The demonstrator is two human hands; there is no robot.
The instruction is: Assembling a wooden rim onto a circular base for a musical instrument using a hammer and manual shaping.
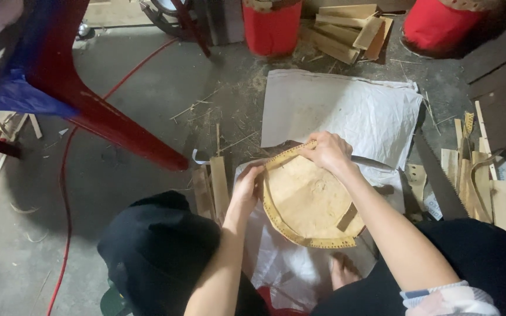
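Head view: the left hand point(247, 186), forearm reaching forward, presses curled fingers against the left edge of a round wooden disc point(308, 202) rimmed by a perforated strip point(288, 153). The disc lies on a white sack point(346, 111) spread over the floor. The right hand point(327, 151), wrist bent, pinches the strip at the disc's far edge.

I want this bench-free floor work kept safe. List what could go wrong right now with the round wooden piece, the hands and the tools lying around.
1. The hand saw lies teeth-up beside the right hand; a reach sideways might graze it.
2. A bare foot sits just under the round wooden piece; if the left hand slips, the piece could drop on it.
3. The perforated strip on the rim looks loose at the top and may spring away.
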